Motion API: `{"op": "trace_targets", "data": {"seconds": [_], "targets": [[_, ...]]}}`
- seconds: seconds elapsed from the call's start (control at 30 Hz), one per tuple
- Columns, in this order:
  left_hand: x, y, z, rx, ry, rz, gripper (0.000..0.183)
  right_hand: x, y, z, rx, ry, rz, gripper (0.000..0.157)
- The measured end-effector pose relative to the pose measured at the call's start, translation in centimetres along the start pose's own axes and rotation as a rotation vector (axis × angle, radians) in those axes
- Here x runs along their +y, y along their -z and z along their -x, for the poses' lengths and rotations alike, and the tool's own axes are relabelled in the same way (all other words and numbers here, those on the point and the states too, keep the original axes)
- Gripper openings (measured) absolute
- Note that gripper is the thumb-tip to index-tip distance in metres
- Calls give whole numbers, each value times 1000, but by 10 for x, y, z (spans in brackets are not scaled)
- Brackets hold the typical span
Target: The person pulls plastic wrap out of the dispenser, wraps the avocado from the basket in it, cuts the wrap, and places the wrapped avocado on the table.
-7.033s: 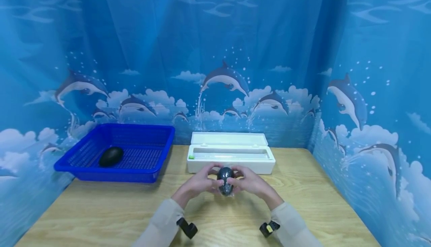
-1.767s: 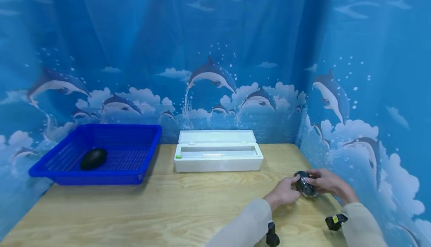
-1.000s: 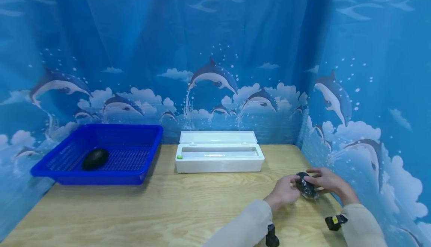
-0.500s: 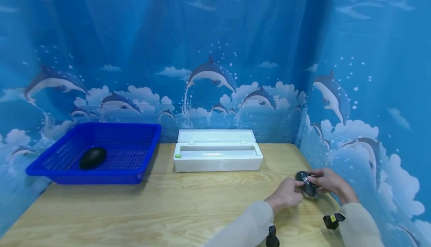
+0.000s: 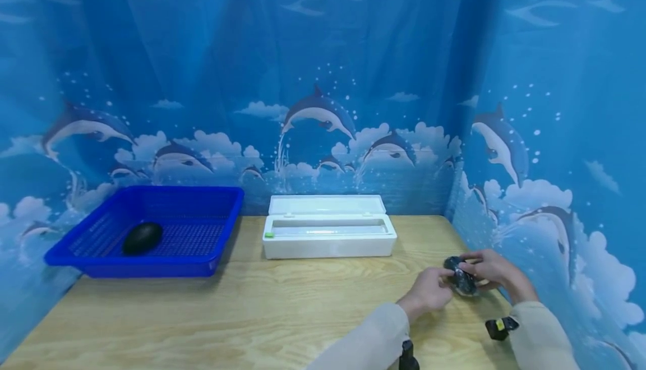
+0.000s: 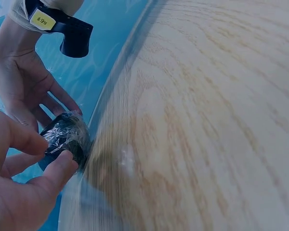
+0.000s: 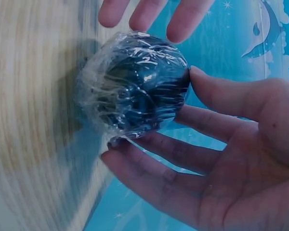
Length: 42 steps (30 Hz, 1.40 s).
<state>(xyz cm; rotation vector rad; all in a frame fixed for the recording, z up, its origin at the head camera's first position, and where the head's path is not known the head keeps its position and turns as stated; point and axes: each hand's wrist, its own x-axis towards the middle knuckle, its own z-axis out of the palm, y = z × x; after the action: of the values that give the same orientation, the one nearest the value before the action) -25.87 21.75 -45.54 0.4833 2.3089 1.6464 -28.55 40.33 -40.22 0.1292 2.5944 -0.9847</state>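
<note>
A dark oval fruit, probably an avocado, is wrapped in wrinkled, shiny clear film. It is at the table's right edge, tilted between both hands. From its right, my right hand holds it with the thumb on one side and the fingers beneath, plainest in the right wrist view on the film-covered avocado. My left hand has thumb and index finger on the near left side of the film. In the left wrist view, the left thumb overlaps the wrapping. Most of the underside is hidden in the head view.
A white cling film box stands at the back centre with its lid raised and a green tab at its left. Left of it, a blue plastic basket holds another dark oval fruit. A dolphin-print curtain borders the table.
Since seven seconds ago, both hands have carried the wrapped avocado from before the box to the right edge. During the last second, the left fingers have shifted slightly on the film.
</note>
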Motion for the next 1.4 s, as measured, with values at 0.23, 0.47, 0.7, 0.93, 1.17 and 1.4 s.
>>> {"op": "trace_targets", "data": {"seconds": [0.23, 0.47, 0.7, 0.93, 1.17, 1.4], "targets": [[-2, 3, 1, 36, 26, 17, 65, -4, 2, 2, -13, -11, 12, 69], [-2, 12, 1, 40, 19, 6, 63, -6, 6, 4, 0, -19, 52, 72], [-2, 26, 6, 32, 27, -16, 60, -11, 11, 7, 33, 20, 121, 69], [-1, 57, 8, -12, -81, -107, 57, -34, 9, 13, 137, 111, 289, 65], [-3, 104, 14, -65, -159, -220, 52, -72, 1, 17, 187, 182, 330, 61], [-2, 165, 19, -58, -263, -361, 46, -100, -20, 4, 192, 294, 294, 47]]}}
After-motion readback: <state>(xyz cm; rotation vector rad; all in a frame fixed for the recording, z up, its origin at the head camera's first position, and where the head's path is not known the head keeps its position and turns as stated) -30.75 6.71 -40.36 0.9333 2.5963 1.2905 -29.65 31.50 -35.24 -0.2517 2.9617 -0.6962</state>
